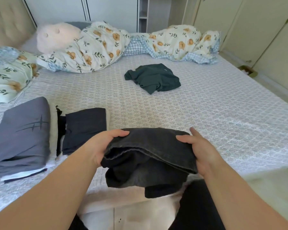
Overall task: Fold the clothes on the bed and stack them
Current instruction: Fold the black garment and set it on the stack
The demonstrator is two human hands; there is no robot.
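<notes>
Head view: my left hand (96,146) and right hand (201,150) grip folded black jeans (150,156), fingers closed on both ends, above the bed (206,113) edge

Head-worn view, down over bed (189,103)

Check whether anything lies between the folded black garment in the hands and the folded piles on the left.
Nothing visible does. The black garment is held by the left hand and right hand; only bare bedsheet separates it from the navy pile.
</notes>
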